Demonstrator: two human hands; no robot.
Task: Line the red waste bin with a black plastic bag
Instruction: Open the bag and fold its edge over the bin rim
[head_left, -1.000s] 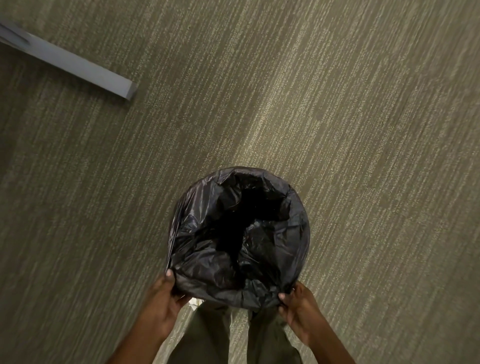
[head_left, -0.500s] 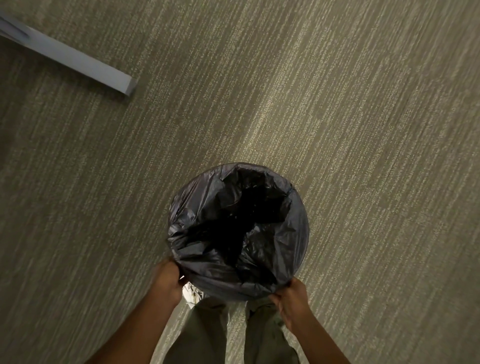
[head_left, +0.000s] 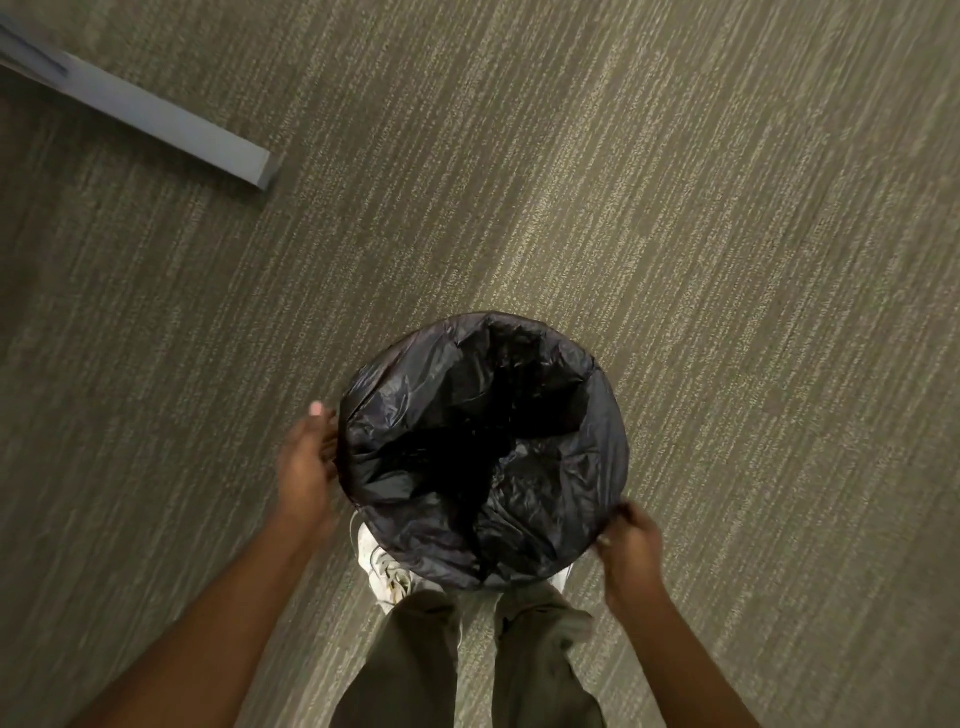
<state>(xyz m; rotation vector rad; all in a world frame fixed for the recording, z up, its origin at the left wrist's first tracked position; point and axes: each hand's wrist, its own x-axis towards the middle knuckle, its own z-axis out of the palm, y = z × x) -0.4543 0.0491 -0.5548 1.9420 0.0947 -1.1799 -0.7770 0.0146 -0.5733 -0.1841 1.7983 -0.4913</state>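
A black plastic bag (head_left: 483, 452) lies spread over the round mouth of the waste bin, folded over the rim all around. None of the bin's red shows from above. My left hand (head_left: 306, 462) is flat against the bag's left side, fingers extended, thumb up. My right hand (head_left: 628, 545) is blurred at the bag's lower right edge, fingers curled on the plastic there.
The bin stands on striped olive carpet (head_left: 675, 234). My legs in dark green trousers (head_left: 467, 665) and white shoes (head_left: 387, 571) are just below it. A grey bar (head_left: 156, 119) lies on the floor at the upper left.
Both hands have moved apart along the rim: the left one up the left side, the right one out to the lower right. The bag's near edge looks smoother and more taut.
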